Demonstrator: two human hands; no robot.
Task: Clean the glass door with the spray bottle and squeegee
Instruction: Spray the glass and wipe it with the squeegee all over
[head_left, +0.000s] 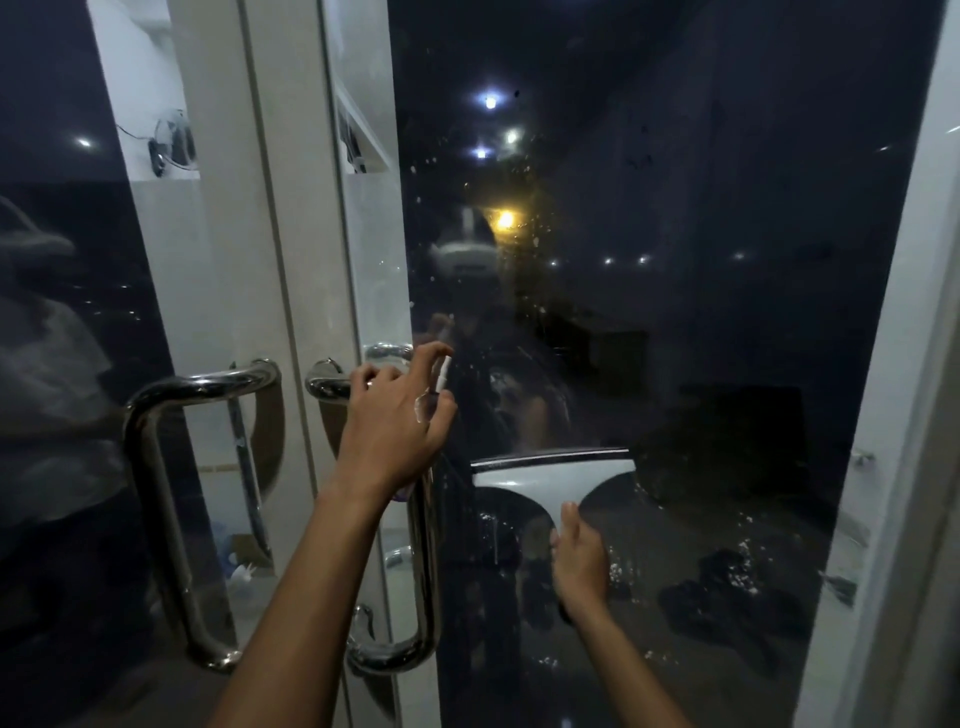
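left hand (400, 421) grips small spray bottle (441, 382), light, nozzle at glass door (675, 312). right hand (579, 561) clamps squeegee (553, 473) handle; blade flat on wet, slippery, fragile pane.

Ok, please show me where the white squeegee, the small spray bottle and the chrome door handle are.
white squeegee (553, 470): head view, on its wide white head.
small spray bottle (444, 373): head view, on its white nozzle above the left hand's fingers.
chrome door handle (423, 571): head view, on its upright bar.
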